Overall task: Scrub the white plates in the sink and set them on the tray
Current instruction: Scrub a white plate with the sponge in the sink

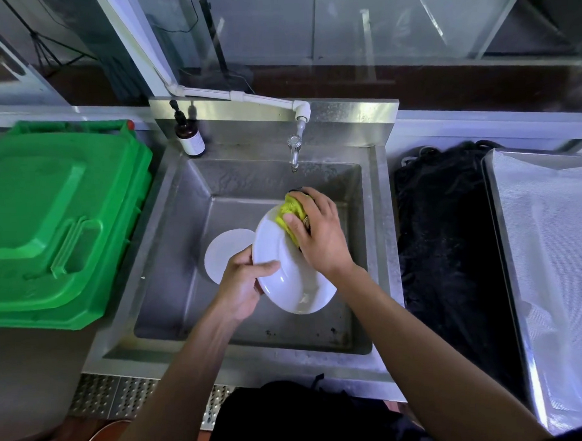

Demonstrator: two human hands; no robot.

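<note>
Left hand point(241, 288) fingers clamp the round white ceramic plate point(290, 273) tilted over the steel sink point(172, 257), exposing its face; right hand point(316, 229) fingers grip the yellow scrubbing sponge point(289, 213) against its far rim.

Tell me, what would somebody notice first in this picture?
Probably the big green bin lid left of the sink. Next, over the sink, the left hand holds a white plate while the right hand presses a yellow sponge on it.
</note>
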